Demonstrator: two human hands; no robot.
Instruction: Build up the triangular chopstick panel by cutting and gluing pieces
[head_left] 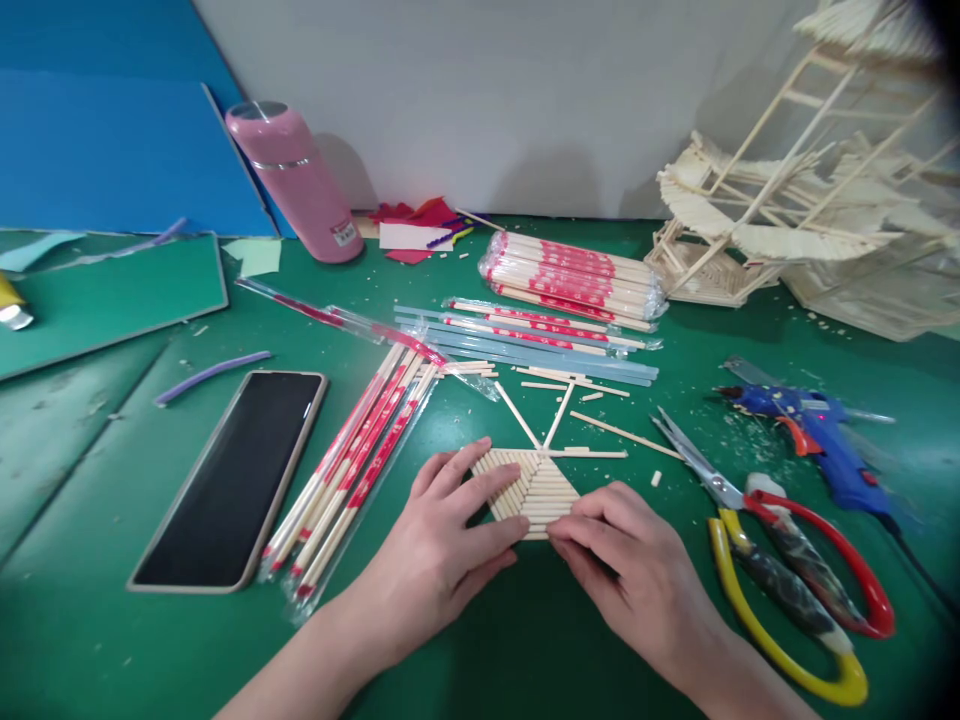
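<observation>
A fan-like panel of glued wooden sticks (553,492) lies on the green table, with two of its sections filled by rows of short sticks. Bare spokes stick out from its hub on the far side. My left hand (442,530) grips the panel from the left, fingertips along its edge and on its surface, thumb near the front edge. At the near right corner, my right hand (630,555) pinches the end of the front stick between thumb and fingers. Loose cut sticks (626,436) are scattered just beyond the panel.
Right of my hands lie scissors (724,490) and a blue glue gun (817,420). A stick-built model (750,225) stands back right. Packed chopsticks (570,275), glue sticks (540,352) and opened chopstick packets (360,460) lie around. Leftward are a phone (229,480) and pink bottle (300,180).
</observation>
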